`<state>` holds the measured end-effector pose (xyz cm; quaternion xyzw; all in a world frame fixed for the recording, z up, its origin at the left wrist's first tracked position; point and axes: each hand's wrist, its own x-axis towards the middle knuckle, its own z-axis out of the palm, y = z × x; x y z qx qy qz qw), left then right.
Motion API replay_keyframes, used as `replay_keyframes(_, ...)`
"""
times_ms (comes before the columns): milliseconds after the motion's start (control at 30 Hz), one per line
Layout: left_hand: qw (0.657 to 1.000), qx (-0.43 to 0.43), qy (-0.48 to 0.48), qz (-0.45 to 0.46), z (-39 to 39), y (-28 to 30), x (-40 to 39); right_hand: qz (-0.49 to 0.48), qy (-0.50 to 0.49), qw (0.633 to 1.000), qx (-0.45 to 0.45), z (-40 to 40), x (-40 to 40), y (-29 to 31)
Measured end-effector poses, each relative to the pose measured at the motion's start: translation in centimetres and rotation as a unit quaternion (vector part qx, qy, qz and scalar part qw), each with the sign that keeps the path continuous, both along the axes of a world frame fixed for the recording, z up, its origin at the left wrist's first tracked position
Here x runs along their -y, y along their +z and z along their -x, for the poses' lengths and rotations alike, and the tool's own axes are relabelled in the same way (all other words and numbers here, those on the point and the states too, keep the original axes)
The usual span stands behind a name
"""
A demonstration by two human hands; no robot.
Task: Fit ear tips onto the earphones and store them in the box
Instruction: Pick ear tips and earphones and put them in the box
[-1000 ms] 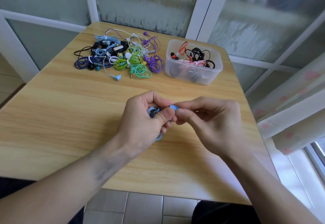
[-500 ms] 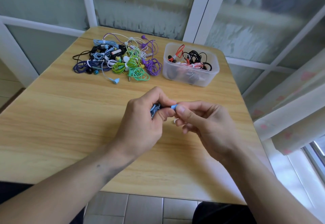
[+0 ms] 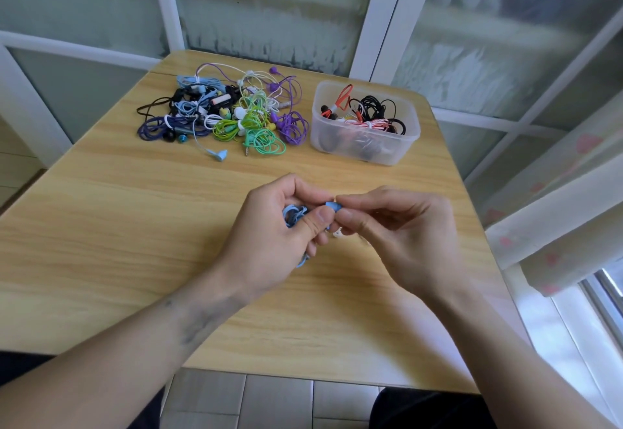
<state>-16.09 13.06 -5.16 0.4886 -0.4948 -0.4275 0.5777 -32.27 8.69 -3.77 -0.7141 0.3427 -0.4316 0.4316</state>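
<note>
My left hand [image 3: 273, 236] grips a coiled light blue earphone [image 3: 292, 215], its blue earbud [image 3: 332, 206] sticking out between thumb and forefinger. My right hand [image 3: 401, 236] pinches that earbud's tip from the right, fingertips meeting my left thumb. A small white ear tip [image 3: 338, 233] shows just below the fingers. Both hands hover over the middle of the wooden table [image 3: 118, 226]. The clear plastic box [image 3: 365, 148] at the back right holds black and red-white earphones.
A tangled pile of earphones [image 3: 229, 115] in purple, green, blue, black and white lies at the back left of the table. One light blue earbud [image 3: 220, 154] trails out of it toward me. Window frames stand behind; a curtain [image 3: 556, 209] hangs at the right.
The view has shifted slightly. Both hands stay together at the table's middle, working the blue earbud; the right fingers have closed tighter on its tip.
</note>
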Motion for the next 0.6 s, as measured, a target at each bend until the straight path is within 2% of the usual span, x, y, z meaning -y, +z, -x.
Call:
replay_keyframes(200,0.998,-0.029,-0.018,-0.053,-0.04,0.12,-0.04,0.197,-0.026,0.975,-0.098,0.12,0.32,-0.45)
replay_keyframes(267,0.998,-0.024,-0.015,-0.065,-0.17,0.03,0.04,0.227,-0.022,0.968,-0.105,0.08,0.47,-0.59)
replay_keyframes(400,0.997,-0.005,-0.01,-0.076,-0.29,-0.15,0.14,0.21,-0.01,0.973,-0.098,0.11,0.57,-0.9)
replay_keyframes(600,0.997,0.025,-0.009,-0.073,-0.38,-0.16,0.2,0.11,0.003,0.991,-0.074,0.14,0.69,-1.06)
